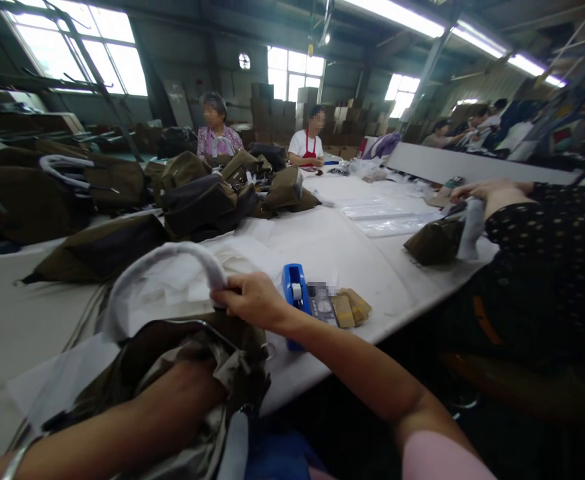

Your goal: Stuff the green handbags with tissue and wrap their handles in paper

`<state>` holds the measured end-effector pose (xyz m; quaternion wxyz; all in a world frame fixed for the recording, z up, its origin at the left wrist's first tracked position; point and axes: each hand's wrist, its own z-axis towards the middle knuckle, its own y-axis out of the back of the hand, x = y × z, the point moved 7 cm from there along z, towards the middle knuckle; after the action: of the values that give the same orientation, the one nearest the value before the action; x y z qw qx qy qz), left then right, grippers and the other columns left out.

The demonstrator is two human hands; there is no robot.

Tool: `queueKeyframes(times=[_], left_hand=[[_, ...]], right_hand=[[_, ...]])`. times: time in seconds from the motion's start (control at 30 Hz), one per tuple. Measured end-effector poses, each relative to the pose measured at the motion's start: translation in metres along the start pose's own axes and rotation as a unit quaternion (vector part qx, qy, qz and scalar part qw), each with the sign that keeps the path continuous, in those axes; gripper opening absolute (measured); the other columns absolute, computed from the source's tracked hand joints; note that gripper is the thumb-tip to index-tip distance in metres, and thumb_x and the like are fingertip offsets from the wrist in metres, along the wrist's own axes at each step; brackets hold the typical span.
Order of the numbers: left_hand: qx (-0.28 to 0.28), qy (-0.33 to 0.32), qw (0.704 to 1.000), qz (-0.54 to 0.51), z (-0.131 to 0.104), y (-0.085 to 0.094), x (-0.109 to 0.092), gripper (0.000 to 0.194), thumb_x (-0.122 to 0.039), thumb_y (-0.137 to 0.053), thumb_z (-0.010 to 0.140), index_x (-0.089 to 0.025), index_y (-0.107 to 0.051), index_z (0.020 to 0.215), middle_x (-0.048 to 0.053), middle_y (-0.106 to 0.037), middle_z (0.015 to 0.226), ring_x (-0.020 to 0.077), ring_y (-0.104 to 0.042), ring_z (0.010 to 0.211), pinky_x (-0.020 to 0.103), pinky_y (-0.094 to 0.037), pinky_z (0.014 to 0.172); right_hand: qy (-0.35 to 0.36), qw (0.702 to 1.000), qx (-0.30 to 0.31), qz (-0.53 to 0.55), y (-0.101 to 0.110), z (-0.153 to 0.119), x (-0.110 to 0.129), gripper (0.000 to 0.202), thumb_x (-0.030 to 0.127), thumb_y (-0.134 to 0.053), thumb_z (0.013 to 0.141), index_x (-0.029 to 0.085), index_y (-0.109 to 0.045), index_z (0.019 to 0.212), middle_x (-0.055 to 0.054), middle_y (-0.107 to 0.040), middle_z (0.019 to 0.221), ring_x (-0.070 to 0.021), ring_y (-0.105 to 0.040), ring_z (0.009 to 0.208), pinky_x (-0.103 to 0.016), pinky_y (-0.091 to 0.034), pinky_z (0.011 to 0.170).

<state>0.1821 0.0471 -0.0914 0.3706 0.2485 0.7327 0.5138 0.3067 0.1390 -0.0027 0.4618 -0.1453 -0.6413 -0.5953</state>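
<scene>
Tabletop [317,240]: broad and white, it stretches out ahead of both hands, left hand [203,385] and right hand [252,298].
Bag pile [200,203]: a heap of olive and dark bags, well beyond the hands, mostly ahead and to the left.
Open bag [137,353]: and here's the one that counts, directly below the right hand and wrapped about the left, mouth gaping; the lower end runs out of view, so no calling its full long axis.
White sheets [170,293]: lying just past the open bag, leftward of the right hand.
Handle [167,250]: a pale, padded arch standing up, spanning sideways from the right hand's grip away to its left, both ends down at the bag.
Left hand: the deeper one here, inside the mouth; fingers hidden, so I can't tell whether they're spread or pinching.
Right hand: farther forward and to the right of the left, fingers curled round the handle's right end, low down by the bag.
Tape dispenser [292,283]: blue, just right of the right hand.
Tan cards [351,308]: a small stack, farther right again.
</scene>
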Motion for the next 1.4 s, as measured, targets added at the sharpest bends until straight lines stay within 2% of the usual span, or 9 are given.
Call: queueKeyframes(times=[0.17,0.27,0.33,0.57,0.73,0.9,1.0,1.2,1.4], left_hand=[[-0.006,0.026,0.999,-0.017,0.011,0.028,0.018,0.081,0.001,-0.053,0.073,-0.028,-0.073,0.146,0.005,-0.072,0.153,0.0342,-0.065,0.143,0.049,-0.049,0.124],[-0.006,0.056,0.998,-0.032,0.010,0.041,0.036,0.071,-0.009,-0.054,0.082,-0.023,-0.068,0.150,0.008,-0.073,0.151,0.0326,-0.070,0.136,0.047,-0.052,0.121],[0.003,0.085,0.996,-0.026,0.006,0.042,0.048,0.071,-0.019,-0.056,0.087,-0.021,-0.061,0.159,0.014,-0.074,0.148,0.0358,-0.073,0.130,0.049,-0.056,0.115],[0.044,0.107,0.993,-0.001,0.011,0.035,0.056,0.090,-0.024,-0.060,0.085,-0.032,-0.041,0.172,0.014,-0.084,0.118,0.0368,-0.082,0.100,0.045,-0.064,0.091],[0.030,0.115,0.993,0.012,0.016,0.038,0.061,0.080,-0.032,-0.060,0.091,-0.028,-0.048,0.169,0.017,-0.080,0.135,0.0387,-0.078,0.120,0.048,-0.062,0.103],[0.055,0.122,0.990,0.033,0.014,0.038,0.044,0.077,-0.033,-0.057,0.089,-0.022,-0.054,0.165,0.019,-0.082,0.128,0.0406,-0.080,0.113,0.052,-0.063,0.100],[0.036,0.111,0.993,0.028,0.012,0.042,0.038,0.079,-0.028,-0.056,0.087,-0.022,-0.053,0.165,0.017,-0.084,0.122,0.0390,-0.082,0.106,0.048,-0.065,0.096],[-0.010,0.095,0.995,-0.023,0.013,0.045,0.049,0.076,-0.034,-0.060,0.092,-0.022,-0.050,0.166,0.016,-0.070,0.152,0.0396,-0.071,0.136,0.048,-0.058,0.112],[-0.009,0.146,0.988,0.042,0.018,0.042,0.052,0.074,-0.027,-0.056,0.091,-0.019,-0.051,0.165,0.017,-0.081,0.127,0.0410,-0.079,0.115,0.051,-0.059,0.102]], right_hand=[[0.064,0.997,-0.022,0.042,0.009,-0.003,0.017,0.019,0.034,-0.072,0.109,0.018,-0.079,0.102,0.000,-0.079,0.089,-0.0146,-0.073,0.083,-0.024,-0.051,0.079],[0.084,0.988,-0.122,-0.041,0.028,-0.037,0.002,0.037,0.032,-0.077,0.105,0.020,-0.070,0.139,-0.011,-0.077,0.134,-0.0247,-0.072,0.121,-0.037,-0.053,0.108],[0.057,0.977,-0.187,-0.080,0.033,-0.064,-0.017,0.038,0.036,-0.075,0.104,0.020,-0.069,0.138,-0.014,-0.075,0.137,-0.0300,-0.067,0.130,-0.045,-0.052,0.115],[-0.083,0.912,-0.392,0.082,-0.001,-0.128,-0.068,0.044,0.045,-0.068,0.100,0.018,-0.062,0.134,-0.015,-0.071,0.125,-0.0264,-0.071,0.109,-0.033,-0.062,0.077],[-0.172,0.968,-0.153,0.095,-0.038,-0.109,-0.064,0.044,0.055,-0.067,0.104,0.019,-0.069,0.079,-0.003,-0.071,0.075,-0.0184,-0.067,0.074,-0.028,-0.043,0.067],[-0.239,0.967,-0.001,-0.086,-0.026,-0.089,-0.059,0.066,0.072,-0.060,0.103,0.019,-0.065,0.063,-0.009,-0.072,0.073,-0.0243,-0.068,0.078,-0.032,-0.032,0.062],[-0.226,0.970,0.015,-0.089,-0.017,-0.089,-0.061,0.065,0.073,-0.060,0.101,0.019,-0.068,0.066,-0.008,-0.072,0.072,-0.0242,-0.067,0.075,-0.031,-0.030,0.059],[-0.165,0.985,-0.058,0.007,-0.017,-0.095,-0.066,0.039,0.039,-0.064,0.106,0.019,-0.068,0.072,-0.002,-0.069,0.075,-0.0168,-0.059,0.072,-0.028,-0.030,0.061],[-0.128,0.982,-0.096,0.098,-0.037,-0.082,-0.059,0.042,0.037,-0.069,0.104,0.017,-0.061,0.068,0.004,-0.056,0.067,-0.0121,-0.050,0.068,-0.027,-0.031,0.063]])
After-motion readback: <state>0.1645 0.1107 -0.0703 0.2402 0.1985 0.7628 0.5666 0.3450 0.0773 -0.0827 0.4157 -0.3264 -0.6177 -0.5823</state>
